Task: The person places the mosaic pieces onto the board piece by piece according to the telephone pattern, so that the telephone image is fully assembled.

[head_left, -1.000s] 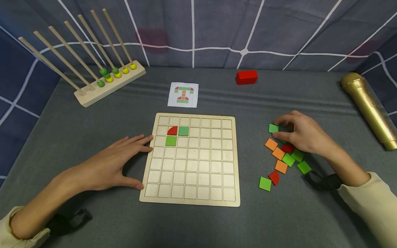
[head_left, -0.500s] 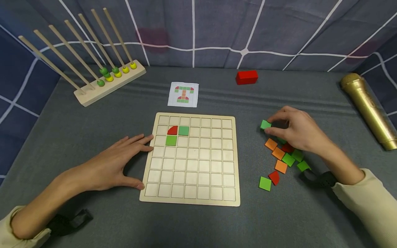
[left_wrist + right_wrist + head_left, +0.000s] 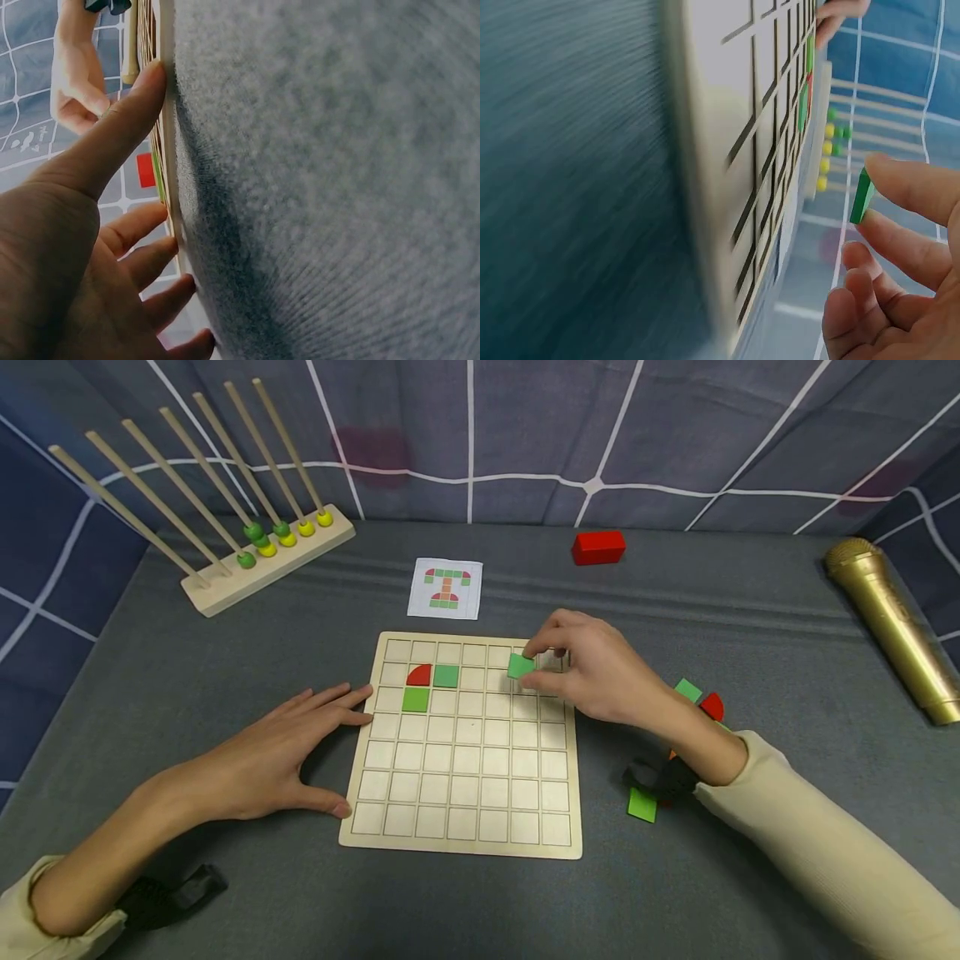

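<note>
A green square tile [image 3: 521, 666] is pinched between the thumb and finger of my right hand [image 3: 600, 670], over the upper right part of the wooden grid board [image 3: 465, 852]. In the right wrist view the tile [image 3: 862, 196] is held clear of the board. My left hand [image 3: 258, 760] lies with spread fingers against the board's left edge; its thumb and fingertips touch that edge in the left wrist view. Set in the board's cells are a red quarter-round tile [image 3: 420, 675], a green tile [image 3: 446, 677] to its right and another green tile [image 3: 416, 699] below it.
Loose green, red and orange tiles lie right of the board, partly hidden by my right forearm; one green tile [image 3: 642, 806] shows. Behind the board is a pattern card [image 3: 446, 588]. A bead abacus [image 3: 270, 562], a red block [image 3: 598, 547] and a gold microphone [image 3: 892, 631] stand around.
My right hand has picked up a green tile from the loose pile and carried it left, over the board. The left hand stays at the board's edge.
</note>
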Tool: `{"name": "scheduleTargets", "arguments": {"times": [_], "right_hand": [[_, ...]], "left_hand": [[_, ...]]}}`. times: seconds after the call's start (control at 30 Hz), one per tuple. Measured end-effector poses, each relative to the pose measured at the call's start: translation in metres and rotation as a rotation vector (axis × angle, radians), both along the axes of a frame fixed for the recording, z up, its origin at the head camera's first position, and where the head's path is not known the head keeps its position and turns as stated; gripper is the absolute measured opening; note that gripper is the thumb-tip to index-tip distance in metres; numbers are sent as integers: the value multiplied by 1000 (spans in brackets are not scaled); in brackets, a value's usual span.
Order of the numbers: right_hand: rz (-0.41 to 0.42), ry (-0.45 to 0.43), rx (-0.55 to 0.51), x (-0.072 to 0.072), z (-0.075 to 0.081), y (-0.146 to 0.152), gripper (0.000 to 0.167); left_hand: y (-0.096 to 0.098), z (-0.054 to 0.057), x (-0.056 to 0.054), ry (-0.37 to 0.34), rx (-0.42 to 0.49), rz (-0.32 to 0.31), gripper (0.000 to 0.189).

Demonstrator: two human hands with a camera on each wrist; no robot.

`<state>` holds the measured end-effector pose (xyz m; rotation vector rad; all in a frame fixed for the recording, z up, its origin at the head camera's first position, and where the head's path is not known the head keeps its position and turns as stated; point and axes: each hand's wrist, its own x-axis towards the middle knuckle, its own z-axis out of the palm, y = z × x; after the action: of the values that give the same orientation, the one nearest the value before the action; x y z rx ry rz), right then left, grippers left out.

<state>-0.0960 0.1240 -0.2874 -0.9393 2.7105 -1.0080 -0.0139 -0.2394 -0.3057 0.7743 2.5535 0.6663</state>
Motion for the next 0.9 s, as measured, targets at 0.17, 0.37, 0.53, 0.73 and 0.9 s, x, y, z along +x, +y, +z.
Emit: {"name": "scheduleTargets", "arguments": {"times": [0.17,0.37,0.53,0.73,0.9], "right_hand": [[57,1,65,-5,-4,-29,20],[67,-33,152,-12,-12,-47,16],[49,-66,176,-13,-12,-49,18],[44,-84,183,-15,-14,-51,22],[50,-102,186,-15,-16,-51,22]], "left_hand": [[0,0,0,-3,-2,1,96],[2,2,-1,-4,-4,-1,97],[3,2,-2,-4,-4,-2,96],[2,2,-1,-11,-2,4,95],[1,2,-1,-11,2,4,95]]}}
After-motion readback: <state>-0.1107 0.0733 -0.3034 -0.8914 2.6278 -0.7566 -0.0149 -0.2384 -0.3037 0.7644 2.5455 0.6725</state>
